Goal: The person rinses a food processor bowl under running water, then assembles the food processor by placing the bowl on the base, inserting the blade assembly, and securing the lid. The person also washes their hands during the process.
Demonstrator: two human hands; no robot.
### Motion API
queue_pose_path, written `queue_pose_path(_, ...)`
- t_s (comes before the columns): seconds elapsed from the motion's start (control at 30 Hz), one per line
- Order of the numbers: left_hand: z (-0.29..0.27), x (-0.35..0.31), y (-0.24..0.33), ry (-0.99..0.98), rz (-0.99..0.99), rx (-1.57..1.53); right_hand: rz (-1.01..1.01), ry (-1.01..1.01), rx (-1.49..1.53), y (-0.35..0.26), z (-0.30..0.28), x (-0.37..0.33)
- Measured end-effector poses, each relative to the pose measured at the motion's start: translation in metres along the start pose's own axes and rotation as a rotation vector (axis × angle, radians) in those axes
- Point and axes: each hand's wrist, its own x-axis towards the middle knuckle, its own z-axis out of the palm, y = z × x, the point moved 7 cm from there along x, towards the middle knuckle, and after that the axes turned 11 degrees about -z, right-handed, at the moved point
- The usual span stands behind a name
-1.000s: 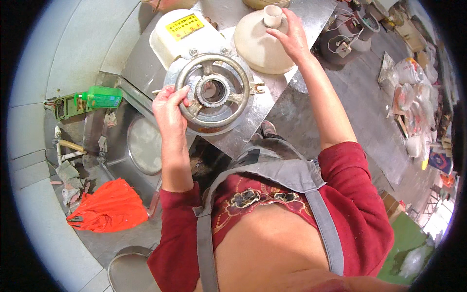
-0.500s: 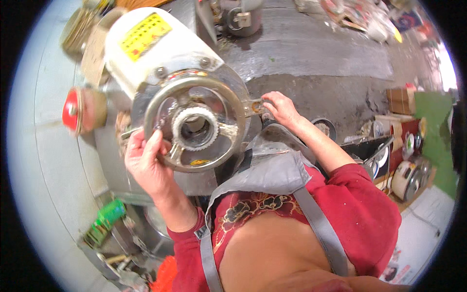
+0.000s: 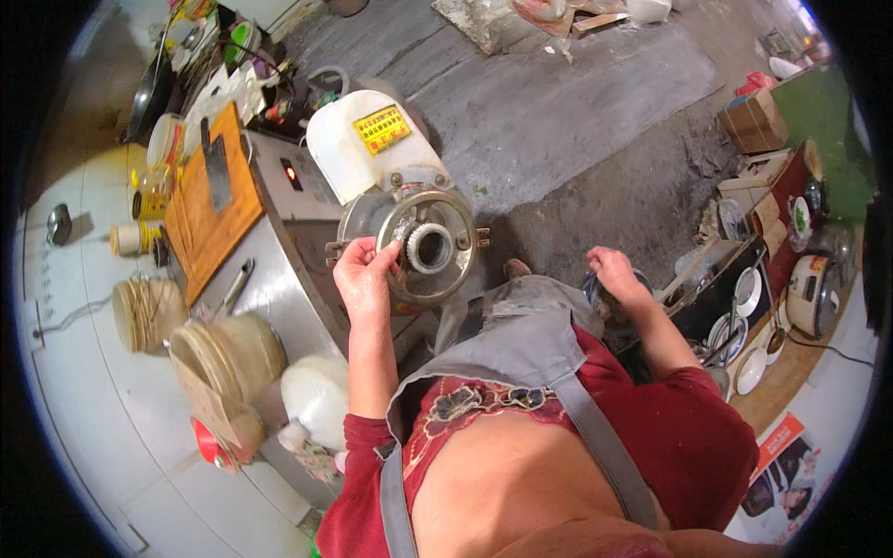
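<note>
A machine with a white housing [image 3: 346, 144] and a yellow label stands in front of me. On its face is a round steel-rimmed cover [image 3: 465, 265] with a toothed collar [image 3: 431, 248] round a central hole. My left hand [image 3: 366, 276] pinches the left part of this cover, thumb and fingers closed on it. A small metal latch [image 3: 483, 237] sticks out at the cover's right side. Well to the right of the machine, my right hand [image 3: 614, 270] hangs in the air with loosely bent fingers, touching nothing I can see. A round container [image 3: 642, 277] is below that hand, partly hidden.
Left of the machine, a steel counter [image 3: 279, 256] carries an orange cutting board [image 3: 200, 223] with a cleaver [image 3: 219, 172] on it. Buckets [image 3: 233, 349] stand nearer me. At right are shelves with white bowls [image 3: 747, 293] and a rice cooker [image 3: 809, 293]. Grey floor [image 3: 558, 112] stretches beyond.
My right hand has left the latch and moved right, away from the machine. My left hand stays on the cover. The view has shifted, and the machine looks smaller and farther off.
</note>
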Motion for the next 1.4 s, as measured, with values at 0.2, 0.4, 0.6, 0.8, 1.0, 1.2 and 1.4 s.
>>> queue_pose_path(0.2,0.056,0.111,0.033,-0.082,-0.088,-0.095,0.133,0.098,0.028,0.049,-0.06,0.123)
queue_pose_path(0.4,0.115,0.248,0.078,-0.216,-0.141,-0.157,0.367,0.159,0.003,0.124,-0.064,0.157)
queue_pose_path(0.6,0.131,0.371,0.123,-0.201,-0.273,-0.166,0.778,-0.121,0.094,0.175,-0.026,0.122)
queue_pose_path(0.8,0.114,0.513,0.168,-0.009,-0.304,-0.222,0.792,-0.682,-0.043,0.175,-0.026,0.198)
queue_pose_path(1.0,0.105,0.638,0.215,0.129,-0.318,-0.26,0.488,-0.832,-0.482,0.267,-0.044,0.412)
queue_pose_path(1.2,0.09,0.741,0.247,0.228,-0.37,-0.337,0.309,0.157,0.182,0.224,-0.16,0.741)
queue_pose_path(1.4,0.102,0.883,0.278,0.253,-0.479,-0.493,0.59,0.02,0.191,0.223,-0.191,0.858)
